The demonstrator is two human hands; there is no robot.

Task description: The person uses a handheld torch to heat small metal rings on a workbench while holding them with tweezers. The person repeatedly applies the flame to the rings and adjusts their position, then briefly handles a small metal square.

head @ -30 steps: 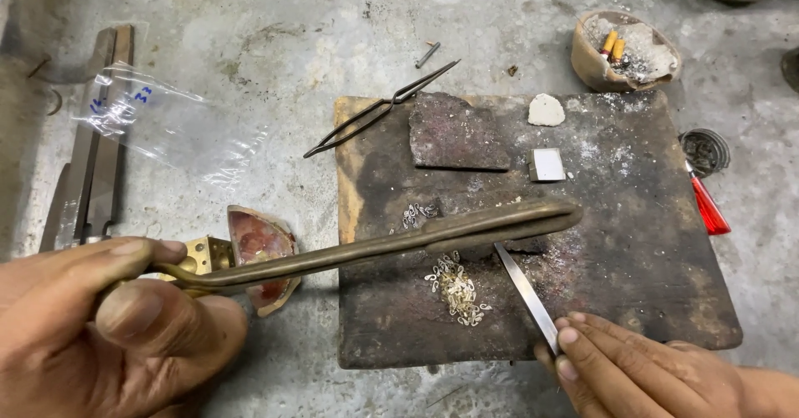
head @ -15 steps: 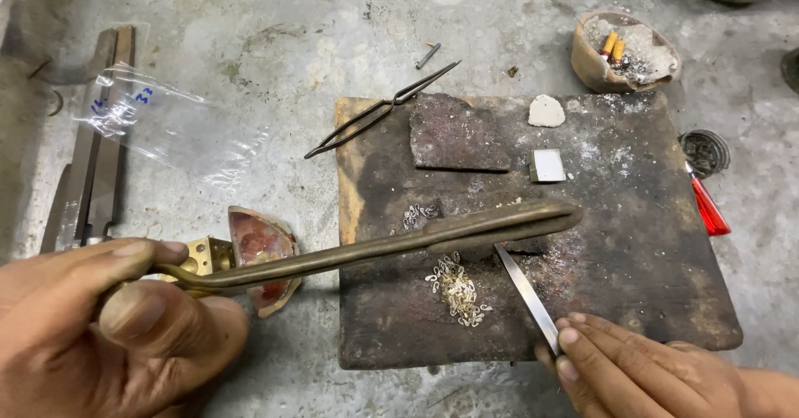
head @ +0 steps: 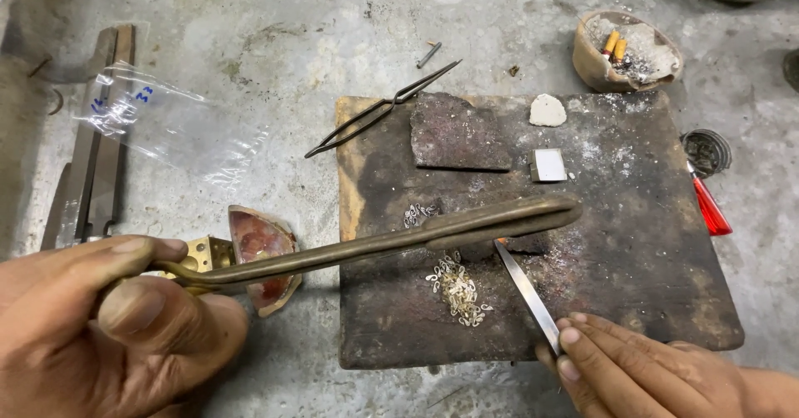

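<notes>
Gripping the brass torch [head: 366, 247] at its valve end, the left hand [head: 108, 326] is closed around the base, thumb laid along the tube; the long stiff tube reaches across the charred block [head: 649, 243] with its tip above the middle. It reads as rigid metal, moderately heavy, best held at the rear, well away from the nozzle. The right hand [head: 632, 368] pinches the steel tweezers [head: 526, 293], fingers closed on the rear end, points beside the pile of small silver links [head: 458, 289] lying on the block under the tube. The links look light, loose and easily scattered; tweezers suit them. Black tongs [head: 379, 110] lie at the block's upper left edge on the grey surface [head: 250, 77]. Against the earlier frames, both hands and the torch hold the same position; nothing has shifted
</notes>
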